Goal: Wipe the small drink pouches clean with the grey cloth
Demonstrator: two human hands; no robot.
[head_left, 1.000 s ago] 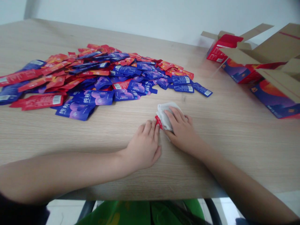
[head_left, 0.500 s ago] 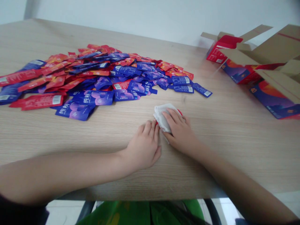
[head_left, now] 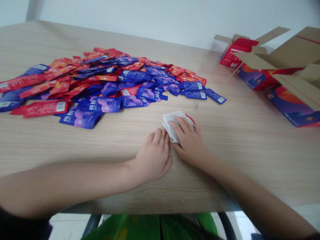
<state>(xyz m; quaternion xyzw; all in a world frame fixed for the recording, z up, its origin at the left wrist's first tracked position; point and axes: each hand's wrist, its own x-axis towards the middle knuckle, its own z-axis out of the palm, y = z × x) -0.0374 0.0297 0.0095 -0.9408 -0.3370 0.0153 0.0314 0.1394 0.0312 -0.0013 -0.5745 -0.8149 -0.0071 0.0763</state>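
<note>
My right hand [head_left: 188,141] lies on a folded white cloth [head_left: 170,120], its fingers closed over it and pressing it down on the table. Beneath the cloth is a red packet [head_left: 190,118], mostly hidden, with only slivers showing at the far right edge and by my left fingertips. My left hand [head_left: 153,155] rests on the table just left of the cloth. Its fingers are pressed together at the packet's near left edge, holding it down. The left fingertips almost touch the cloth.
A wide heap of red and blue-purple printed pouches [head_left: 107,78] spreads over the table's left and middle. Several opened cartons with raised flaps [head_left: 252,78] stand at the right. A pale wall [head_left: 155,20] borders the far side of the wooden table [head_left: 87,186].
My right hand has slid the cloth slightly left and toward me over the packet, baring a bit more red at the far right. My left hand has stayed put.
</note>
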